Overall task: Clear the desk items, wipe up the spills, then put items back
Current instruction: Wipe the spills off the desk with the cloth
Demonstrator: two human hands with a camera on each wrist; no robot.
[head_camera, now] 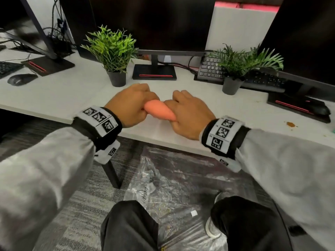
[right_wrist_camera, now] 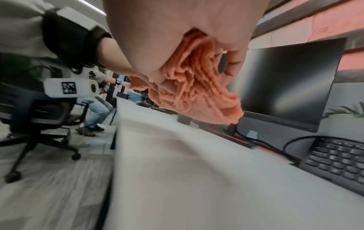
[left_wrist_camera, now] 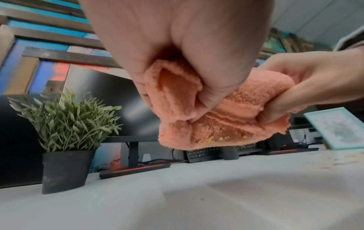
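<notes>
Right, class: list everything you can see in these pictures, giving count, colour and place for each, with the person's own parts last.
cloth: one, orange, held above the desk's front edge between both hands
desk: one, white, across all views
potted plants: two, green in black pots, one behind each hand
monitors: three, black, along the back
keyboards: at least two, black, one propped at right, one far left
mouse: one, black, far left
spill: one, brown, desk's right edge
picture frame: one, pale green, right, left wrist view
plastic sheet: one, clear, on the floor
office chair: one, black, right wrist view
left hand: grips the cloth's left end
right hand: grips its right end
</notes>
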